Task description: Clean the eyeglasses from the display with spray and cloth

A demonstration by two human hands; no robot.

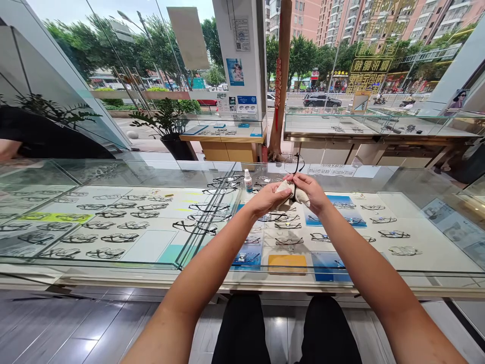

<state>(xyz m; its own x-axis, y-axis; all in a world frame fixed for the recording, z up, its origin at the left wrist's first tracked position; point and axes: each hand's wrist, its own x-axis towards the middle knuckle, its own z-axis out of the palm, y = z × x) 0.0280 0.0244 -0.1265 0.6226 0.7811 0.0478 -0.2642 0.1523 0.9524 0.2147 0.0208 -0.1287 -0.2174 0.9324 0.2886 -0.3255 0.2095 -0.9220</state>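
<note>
Both hands meet above the glass display counter (382, 270). My left hand (269, 198) is closed on a pale beige cleaning cloth (285, 191), which is bunched between the fingers. My right hand (311, 191) is closed around a pair of dark-framed glasses (299, 164), and a fold of the cloth lies under its fingers too. One lens and part of the frame rise above the fingertips; the cloth and fingers hide the rest. A small white spray bottle (248, 182) stands upright on the counter just left of my hands.
Several eyeglass frames (108, 237) lie in rows inside the counter. More glasses (195, 228) sit at the left-hand glass joint. A yellow case (287, 264) lies near the front. A person's dark sleeve (49, 134) is at far left. Another display case (333, 124) stands beyond.
</note>
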